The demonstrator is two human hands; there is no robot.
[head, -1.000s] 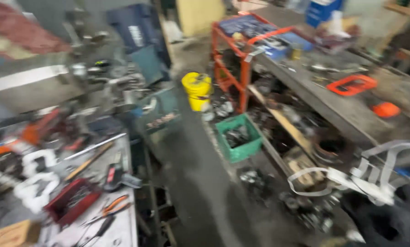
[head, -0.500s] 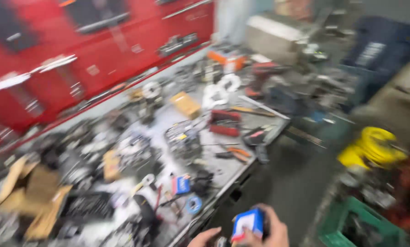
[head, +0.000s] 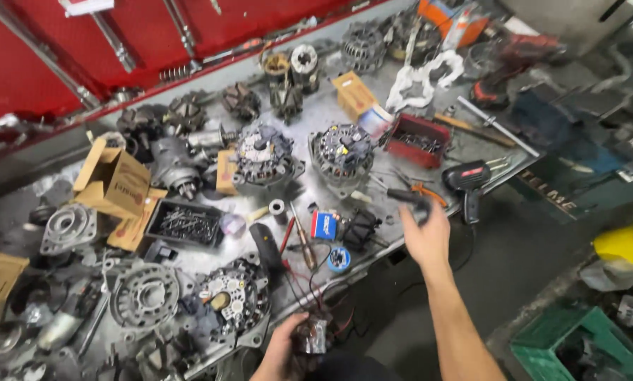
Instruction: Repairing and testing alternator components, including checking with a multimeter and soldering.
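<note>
My left hand (head: 282, 347) is at the bottom edge, closed around a small metal part (head: 313, 334) with thin red wires trailing from it. My right hand (head: 426, 234) reaches out over the front edge of the metal workbench (head: 373, 243). Its curled fingers meet the end of a black-handled tool (head: 404, 196) lying beside orange-handled pliers (head: 429, 192). Whether the fingers grip that handle is hidden by the back of the hand. A small blue and red box (head: 323, 224) lies on the bench left of this hand.
Two alternators (head: 263, 159) (head: 342, 152) stand mid-bench among several dismantled housings and rotors. Also there: a black tray of screws (head: 186, 224), a red parts box (head: 416, 140), cardboard boxes (head: 115, 182), a black heat gun (head: 467, 182). A green crate (head: 577, 349) and a yellow container (head: 630, 243) sit on the floor at right.
The view has swung from the floor and shelves to the cluttered bench. My right arm has stretched forward to the black-handled tool; the blue and red box seen in hand earlier is no longer held.
</note>
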